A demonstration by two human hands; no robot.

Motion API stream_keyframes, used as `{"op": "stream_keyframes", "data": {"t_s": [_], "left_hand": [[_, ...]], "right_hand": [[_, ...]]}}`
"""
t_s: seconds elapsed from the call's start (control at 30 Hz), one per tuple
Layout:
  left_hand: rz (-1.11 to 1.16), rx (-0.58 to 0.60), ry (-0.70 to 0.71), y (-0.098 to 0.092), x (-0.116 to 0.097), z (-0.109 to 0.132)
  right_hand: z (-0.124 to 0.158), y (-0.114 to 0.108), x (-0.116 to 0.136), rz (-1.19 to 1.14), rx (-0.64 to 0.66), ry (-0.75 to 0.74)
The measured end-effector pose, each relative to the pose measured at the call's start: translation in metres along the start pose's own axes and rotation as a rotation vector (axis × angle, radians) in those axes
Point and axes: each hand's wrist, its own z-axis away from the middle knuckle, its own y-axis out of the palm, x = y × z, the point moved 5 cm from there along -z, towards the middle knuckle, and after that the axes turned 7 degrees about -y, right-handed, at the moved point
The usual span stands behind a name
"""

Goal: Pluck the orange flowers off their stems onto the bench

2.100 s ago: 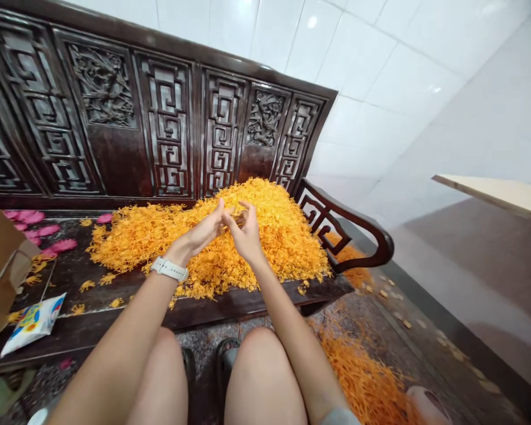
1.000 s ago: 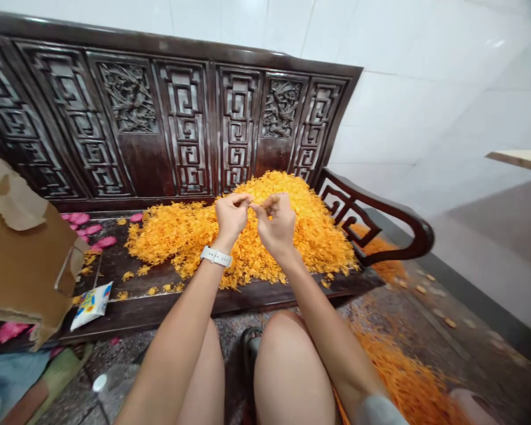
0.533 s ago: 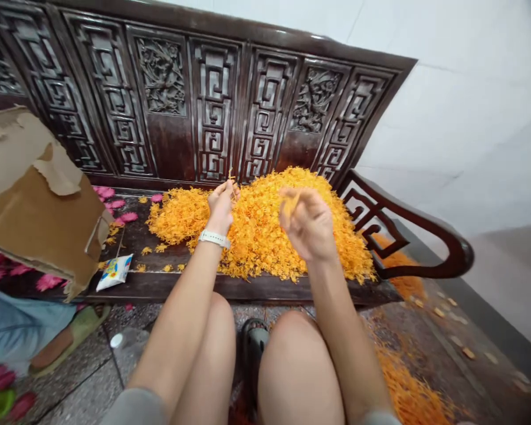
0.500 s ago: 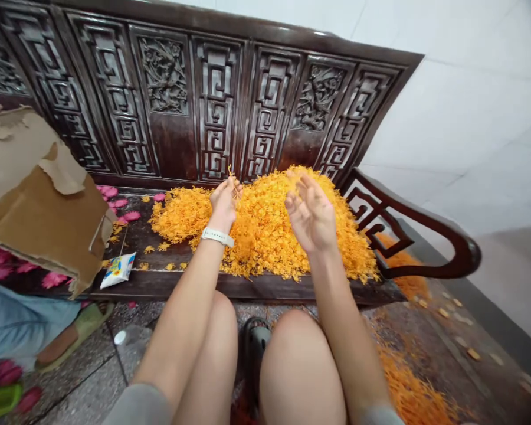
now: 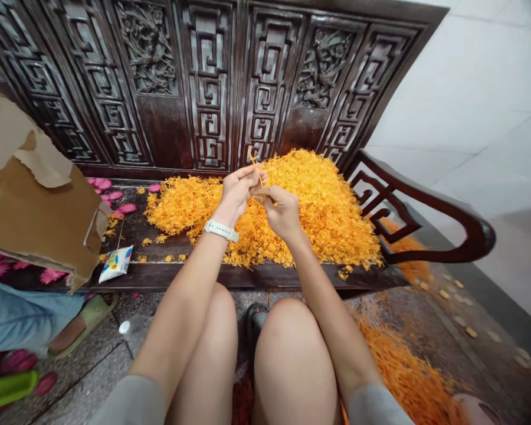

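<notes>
My left hand [image 5: 239, 192], with a pale watch band [image 5: 221, 229] on its wrist, pinches a thin orange plastic flower piece [image 5: 253, 158] whose spiky tip sticks up above the fingers. Beside it, my right hand [image 5: 281, 212] has its thumb and forefinger closed at the lower end of that piece, touching the left fingertips. Both hands are over a large heap of small orange flower pieces [image 5: 327, 206] on the dark wooden bench [image 5: 159, 276]. The fingertips partly hide the piece.
A torn cardboard box [image 5: 35, 206] stands at left among pink flowers [image 5: 126, 208], by a small white packet [image 5: 115, 264]. Another person's leg in jeans [image 5: 26, 313] is at lower left, near a bottle [image 5: 130, 330]. Orange strips [image 5: 407, 372] cover floor at right. The bench's armrest [image 5: 460, 236] curves outward.
My right hand has come left from over the heap, its spread fingers closing in a pinch beside my left hand. The view has shifted slightly, and some pieces now lie near the bench's front right edge.
</notes>
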Motion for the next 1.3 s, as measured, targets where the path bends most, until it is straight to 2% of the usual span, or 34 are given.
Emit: {"op": "stream_keyframes", "data": {"t_s": [0.1,0.17,0.2,0.23,0.3,0.33,0.4,0.47,0.53,0.6,0.7,0.87,1.03,1.13,1.2,1.3], "left_hand": [[0.038,-0.206,0.014,-0.031,0.003,-0.017],[0.079,-0.318,0.020,-0.055,0.003,-0.027],[0.099,-0.348,0.022,-0.066,0.003,-0.030],[0.118,-0.357,0.028,-0.073,0.001,-0.032],[0.135,-0.316,0.046,-0.077,-0.004,-0.033],[0.136,-0.279,0.055,-0.074,-0.007,-0.031],[0.114,-0.186,0.081,-0.057,-0.014,-0.023],[0.073,-0.075,0.094,-0.033,-0.021,-0.012],[0.055,0.036,0.081,-0.009,-0.025,0.001],[0.068,0.143,0.042,0.011,-0.026,0.013],[0.034,0.214,0.002,0.024,-0.025,0.023],[-0.115,0.156,0.020,0.010,-0.024,0.015],[-0.230,0.115,-0.014,-0.019,-0.019,0.005],[-0.455,0.215,-0.056,-0.028,-0.003,0.004],[-0.597,0.279,-0.034,-0.032,0.007,0.002],[-0.662,0.234,0.090,-0.039,0.010,-0.007]], "right_hand": [[-0.006,0.003,0.051,-0.209,0.108,-0.090],[-0.011,0.004,0.082,-0.332,0.220,-0.087],[-0.014,0.001,0.087,-0.359,0.203,-0.047],[-0.017,-0.004,0.085,-0.358,0.140,0.011],[-0.016,-0.016,0.057,-0.299,-0.070,0.152],[-0.013,-0.021,0.036,-0.250,-0.168,0.219],[-0.003,-0.022,-0.006,-0.152,-0.243,0.319],[0.007,-0.012,-0.037,-0.102,-0.162,0.392],[0.014,0.003,-0.049,-0.146,0.008,0.437],[0.018,0.017,-0.045,-0.241,0.149,0.456],[0.021,0.029,-0.036,-0.404,0.233,0.473],[0.026,0.038,-0.039,-0.587,0.239,0.487],[0.029,0.029,-0.057,-0.654,0.030,0.546],[0.031,0.016,-0.068,-0.581,-0.092,0.546],[0.032,0.010,-0.073,-0.484,-0.121,0.529],[0.034,0.008,-0.077,-0.410,-0.134,0.508]]}}
